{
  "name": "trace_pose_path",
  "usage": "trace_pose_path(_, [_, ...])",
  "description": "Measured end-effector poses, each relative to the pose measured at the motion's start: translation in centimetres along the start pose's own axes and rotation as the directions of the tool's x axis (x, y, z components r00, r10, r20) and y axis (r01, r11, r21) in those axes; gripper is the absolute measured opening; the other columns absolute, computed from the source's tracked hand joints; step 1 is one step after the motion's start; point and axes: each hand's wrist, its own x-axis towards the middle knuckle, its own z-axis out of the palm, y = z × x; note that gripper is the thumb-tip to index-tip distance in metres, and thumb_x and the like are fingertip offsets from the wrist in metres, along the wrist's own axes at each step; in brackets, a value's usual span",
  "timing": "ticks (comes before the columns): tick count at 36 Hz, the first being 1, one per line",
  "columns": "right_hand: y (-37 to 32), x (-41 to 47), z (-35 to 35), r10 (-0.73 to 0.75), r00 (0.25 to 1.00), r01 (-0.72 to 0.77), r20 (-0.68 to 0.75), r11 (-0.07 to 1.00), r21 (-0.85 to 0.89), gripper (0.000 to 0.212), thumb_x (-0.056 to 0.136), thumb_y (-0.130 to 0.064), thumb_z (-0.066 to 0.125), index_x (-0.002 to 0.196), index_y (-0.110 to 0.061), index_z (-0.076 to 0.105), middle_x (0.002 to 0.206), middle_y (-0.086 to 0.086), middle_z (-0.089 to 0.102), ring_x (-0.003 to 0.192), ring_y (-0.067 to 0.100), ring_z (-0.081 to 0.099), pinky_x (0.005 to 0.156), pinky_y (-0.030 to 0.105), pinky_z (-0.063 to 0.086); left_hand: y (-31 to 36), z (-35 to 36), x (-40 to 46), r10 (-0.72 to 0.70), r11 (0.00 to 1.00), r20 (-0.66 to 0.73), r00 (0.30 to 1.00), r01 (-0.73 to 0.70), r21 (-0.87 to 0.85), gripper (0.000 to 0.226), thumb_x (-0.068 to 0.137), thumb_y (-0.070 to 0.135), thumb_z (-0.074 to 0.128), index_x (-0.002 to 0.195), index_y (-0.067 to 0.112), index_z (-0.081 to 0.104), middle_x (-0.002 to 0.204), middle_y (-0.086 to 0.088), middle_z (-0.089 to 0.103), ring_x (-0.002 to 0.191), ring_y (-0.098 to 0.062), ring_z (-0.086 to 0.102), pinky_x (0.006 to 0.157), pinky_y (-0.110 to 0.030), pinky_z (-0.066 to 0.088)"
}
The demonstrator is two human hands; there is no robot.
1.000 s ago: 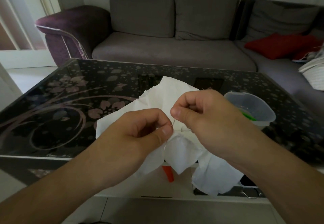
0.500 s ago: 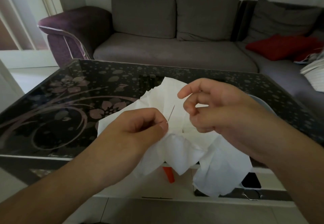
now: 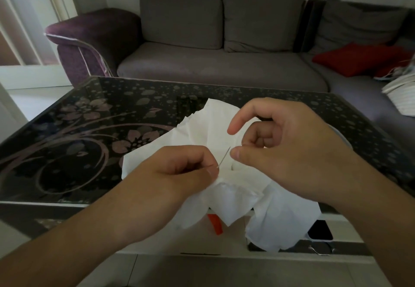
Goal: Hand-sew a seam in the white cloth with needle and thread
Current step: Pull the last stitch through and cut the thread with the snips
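Note:
The crumpled white cloth lies on the near edge of the black table and hangs over it. My left hand pinches a fold of the cloth between thumb and forefinger. The thin needle sticks out of that pinch, slanting up and to the right. My right hand hovers just right of the needle. Its thumb tip sits beside the needle's upper end, the forefinger arches above it, and the two are apart. The other fingers curl into the palm. I cannot make out any thread.
The table is dark glass with a floral print. An orange object and a black phone lie on the shelf under the cloth. A grey sofa with a red cushion stands behind the table.
My right hand let go of the needle, lifted away and opened, and its thumb is back beside the needle tip. The needle stands free out of my left hand's pinch.

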Motion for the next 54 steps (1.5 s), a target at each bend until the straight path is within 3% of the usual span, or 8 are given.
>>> trace_pose_path(4, [-0.1, 0.1, -0.4, 0.040, 0.997, -0.049, 0.068, 0.989, 0.137, 0.024, 0.083, -0.012, 0.084, 0.093, -0.031, 0.072, 0.070, -0.005, 0.072, 0.060, 0.006, 0.067, 0.059, 0.018, 0.052, -0.3, -0.4, 0.1, 0.010, 1.000, 0.070, 0.998, -0.008, -0.024, 0.028, 0.103, 0.022, 0.059, 0.078, 0.015, 0.068, 0.081, -0.011, 0.058, 0.068, -0.011, 0.055, 0.054, -0.015, 0.048])
trace_pose_path(10, [0.3, 0.5, -0.8, 0.051, 0.981, -0.104, 0.186, 0.952, 0.286, 0.025, 0.081, 0.000, 0.079, 0.092, -0.022, 0.078, 0.099, -0.005, 0.075, 0.078, 0.016, 0.071, 0.085, 0.041, 0.062, -0.8, -0.8, 0.5, 0.073, 0.995, 0.150, 0.986, -0.063, -0.073, 0.021, 0.089, 0.030, 0.058, 0.076, 0.017, 0.068, 0.083, -0.013, 0.059, 0.072, -0.013, 0.057, 0.063, -0.023, 0.050])
trace_pose_path(22, [2.3, 1.6, -0.2, 0.035, 0.897, -0.357, 0.440, 0.645, 0.676, 0.022, 0.087, 0.008, 0.059, 0.098, -0.003, 0.075, 0.090, 0.015, 0.051, 0.069, 0.014, 0.048, 0.062, 0.026, 0.044, -1.5, -1.1, 0.5, 0.122, 0.974, 0.184, 0.975, -0.082, -0.212, 0.028, 0.084, 0.042, 0.066, 0.082, 0.015, 0.069, 0.087, -0.026, 0.053, 0.077, -0.039, 0.051, 0.067, -0.047, 0.041])
trace_pose_path(28, [2.4, 0.8, 0.0, 0.123, 0.901, -0.364, 0.416, 0.735, 0.573, 0.020, 0.092, 0.007, 0.058, 0.098, -0.001, 0.076, 0.073, 0.008, 0.060, 0.070, 0.016, 0.054, 0.064, 0.027, 0.047, -1.6, -1.0, 0.5, 0.131, 0.939, 0.055, 0.990, -0.105, -0.328, 0.031, 0.081, 0.039, 0.067, 0.086, 0.009, 0.069, 0.089, -0.014, 0.060, 0.083, -0.021, 0.059, 0.068, -0.029, 0.050])
trace_pose_path(35, [0.3, 0.1, 0.7, 0.190, 0.962, -0.220, 0.194, 0.964, 0.146, 0.017, 0.090, -0.015, 0.076, 0.078, -0.026, 0.079, 0.085, -0.011, 0.075, 0.079, 0.013, 0.068, 0.095, 0.043, 0.058, -1.3, -0.6, 0.8, 0.088, 0.985, -0.162, 0.983, -0.110, -0.133, 0.027, 0.081, 0.048, 0.063, 0.076, 0.023, 0.071, 0.079, 0.001, 0.060, 0.077, -0.012, 0.058, 0.073, -0.036, 0.043])
trace_pose_path(43, [-0.2, 0.0, 1.1, 0.196, 0.979, -0.203, 0.056, 0.969, 0.140, 0.012, 0.092, -0.021, 0.074, 0.082, -0.027, 0.077, 0.081, -0.011, 0.073, 0.071, 0.005, 0.065, 0.094, 0.042, 0.058, -0.9, -0.5, 0.1, 0.067, 0.998, -0.084, 0.994, -0.069, -0.017, 0.033, 0.089, 0.043, 0.054, 0.082, 0.016, 0.072, 0.084, -0.010, 0.063, 0.084, -0.038, 0.060, 0.072, -0.040, 0.045])
trace_pose_path(48, [0.3, 0.2, 1.0, 0.181, 0.980, -0.191, 0.079, 0.968, 0.161, 0.013, 0.092, -0.022, 0.074, 0.080, -0.026, 0.078, 0.070, -0.012, 0.070, 0.068, 0.005, 0.065, 0.088, 0.032, 0.055, -0.5, -0.7, 0.2, 0.105, 0.994, 0.006, 0.994, -0.105, 0.001, 0.028, 0.091, 0.036, 0.054, 0.072, 0.021, 0.068, 0.074, 0.003, 0.058, 0.074, -0.012, 0.056, 0.072, -0.034, 0.041])
trace_pose_path(54, [1.0, 0.4, 0.5, 0.203, 0.942, -0.306, 0.266, 0.845, 0.439, 0.023, 0.092, -0.002, 0.066, 0.075, -0.011, 0.079, 0.075, 0.015, 0.066, 0.073, 0.022, 0.056, 0.074, 0.027, 0.050, -0.9, -1.3, 0.1, 0.119, 0.987, 0.087, 0.989, -0.109, -0.117, 0.025, 0.090, 0.027, 0.056, 0.074, 0.012, 0.067, 0.077, -0.011, 0.054, 0.074, -0.020, 0.051, 0.068, -0.034, 0.040])
